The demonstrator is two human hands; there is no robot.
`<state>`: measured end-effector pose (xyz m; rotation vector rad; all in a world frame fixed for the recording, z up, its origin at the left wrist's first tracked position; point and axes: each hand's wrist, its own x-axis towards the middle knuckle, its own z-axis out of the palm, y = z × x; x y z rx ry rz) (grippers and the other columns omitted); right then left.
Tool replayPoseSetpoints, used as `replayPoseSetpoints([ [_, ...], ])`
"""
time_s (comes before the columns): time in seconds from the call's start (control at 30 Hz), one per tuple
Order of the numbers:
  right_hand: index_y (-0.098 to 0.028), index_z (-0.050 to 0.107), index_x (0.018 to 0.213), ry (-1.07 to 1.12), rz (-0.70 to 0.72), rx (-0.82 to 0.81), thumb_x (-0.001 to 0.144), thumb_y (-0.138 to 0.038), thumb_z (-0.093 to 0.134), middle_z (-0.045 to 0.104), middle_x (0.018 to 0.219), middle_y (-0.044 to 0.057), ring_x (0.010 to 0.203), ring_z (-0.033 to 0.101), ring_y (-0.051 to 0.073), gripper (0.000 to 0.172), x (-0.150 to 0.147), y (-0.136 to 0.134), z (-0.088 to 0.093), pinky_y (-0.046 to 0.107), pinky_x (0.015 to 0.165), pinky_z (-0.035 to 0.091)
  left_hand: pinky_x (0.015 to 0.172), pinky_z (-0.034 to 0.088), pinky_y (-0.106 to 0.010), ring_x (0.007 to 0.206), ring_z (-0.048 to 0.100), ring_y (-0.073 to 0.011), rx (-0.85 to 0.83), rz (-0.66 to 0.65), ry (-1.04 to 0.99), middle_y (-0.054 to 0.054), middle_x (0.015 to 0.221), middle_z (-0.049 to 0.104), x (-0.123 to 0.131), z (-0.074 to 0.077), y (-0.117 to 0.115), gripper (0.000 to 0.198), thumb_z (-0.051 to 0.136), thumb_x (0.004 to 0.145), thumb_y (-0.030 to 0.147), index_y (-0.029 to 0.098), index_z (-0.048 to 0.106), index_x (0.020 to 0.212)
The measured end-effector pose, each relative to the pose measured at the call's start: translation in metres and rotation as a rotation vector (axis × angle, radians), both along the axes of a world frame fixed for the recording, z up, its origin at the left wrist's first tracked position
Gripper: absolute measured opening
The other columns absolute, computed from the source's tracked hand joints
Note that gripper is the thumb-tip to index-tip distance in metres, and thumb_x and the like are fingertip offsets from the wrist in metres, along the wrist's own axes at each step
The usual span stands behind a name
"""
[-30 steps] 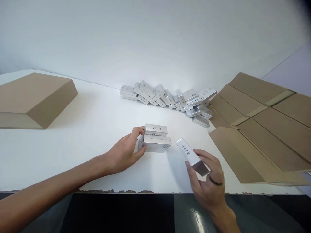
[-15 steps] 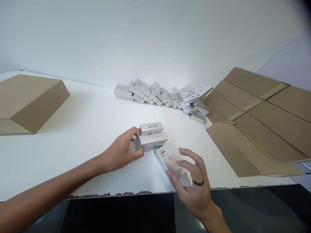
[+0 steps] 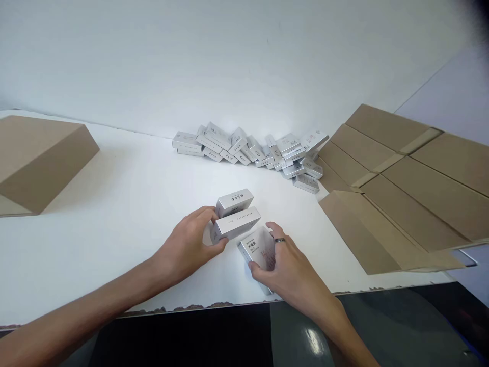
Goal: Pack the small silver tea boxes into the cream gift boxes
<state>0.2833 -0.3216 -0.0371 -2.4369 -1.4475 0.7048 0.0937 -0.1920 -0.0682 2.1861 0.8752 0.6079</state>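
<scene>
My left hand (image 3: pixel 193 239) is closed on the left ends of two small silver-white boxes, with thumb in front and fingers behind. The nearer box (image 3: pixel 237 223) and the farther box (image 3: pixel 234 202) stand on edge, one behind the other, with a narrow gap between them. My right hand (image 3: pixel 284 260), with a dark ring on one finger, has its thumb and fingers around a silver tea box (image 3: pixel 254 248). This box lies face up on the white table, and its printed black and red characters are partly covered by the fingers. The right fingertips are partly hidden.
Several similar small boxes (image 3: pixel 237 148) lie in a jumbled heap along the wall. A large brown carton (image 3: pixel 49 153) stands at the left. Brown folded cardboard boxes (image 3: pixel 412 183) sit side by side at the right. The table's front edge (image 3: pixel 198 307) is chipped.
My right hand has moved left and closed around the face-up tea box, from hovering open over it. The two boxes in my left hand are tilted slightly differently. The view has shifted slightly.
</scene>
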Motion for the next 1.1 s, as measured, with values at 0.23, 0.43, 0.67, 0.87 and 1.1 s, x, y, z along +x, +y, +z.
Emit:
replayPoseSetpoints([
  [0.23,-0.031,0.034,0.144,0.197,-0.036,0.008,0.075,-0.038,0.064,0.043,0.137,0.008,0.115,0.054,0.029,0.076,0.026,-0.021,0.007,0.046,0.095,0.049,0.094,0.052,-0.049,0.119,0.058,-0.0288,0.017,0.170,-0.030,-0.005,0.130,0.061,-0.022,0.002,-0.040,0.018,0.052,0.089,0.042,0.026,0.055,0.098],
  [0.43,-0.030,0.042,0.122,0.961,-0.377,0.425,0.071,-0.063,0.069,0.057,0.114,0.008,0.107,0.059,0.034,0.067,0.022,-0.029,-0.001,0.046,0.080,0.052,0.081,0.057,-0.048,0.105,0.063,-0.0299,-0.329,0.207,0.057,-0.006,0.123,0.061,-0.042,-0.009,-0.068,0.043,0.054,0.089,0.049,0.036,0.043,0.129],
  [0.67,-0.030,0.037,0.106,0.941,-0.499,0.552,0.077,-0.068,0.065,0.059,0.121,0.006,0.108,0.062,0.028,0.056,-0.057,-0.028,-0.040,0.044,0.093,0.049,0.103,0.046,-0.064,0.139,0.038,-0.0427,-0.111,0.173,-0.282,-0.015,0.157,0.026,-0.018,-0.040,-0.088,0.111,0.088,0.060,0.048,0.037,0.018,0.145],
  [0.87,-0.035,0.053,0.119,0.558,-0.256,0.326,0.090,-0.073,0.042,0.060,0.129,0.006,0.118,0.059,0.033,0.049,-0.047,-0.051,-0.024,0.048,0.094,0.052,0.088,0.055,-0.046,0.114,0.059,-0.0273,-0.287,0.154,-0.225,-0.001,0.125,0.059,-0.020,-0.025,-0.084,0.056,0.065,0.082,0.023,0.040,0.039,0.129],
  [1.1,-0.036,0.035,0.136,0.177,0.069,0.495,0.080,-0.060,0.070,0.039,0.150,0.007,0.131,0.047,0.031,0.071,0.024,0.024,0.010,0.053,0.107,0.046,0.094,0.052,-0.048,0.117,0.056,-0.0285,-0.511,0.222,-0.113,-0.002,0.132,0.055,-0.030,-0.011,-0.082,0.071,0.073,0.076,0.030,0.040,0.032,0.133],
])
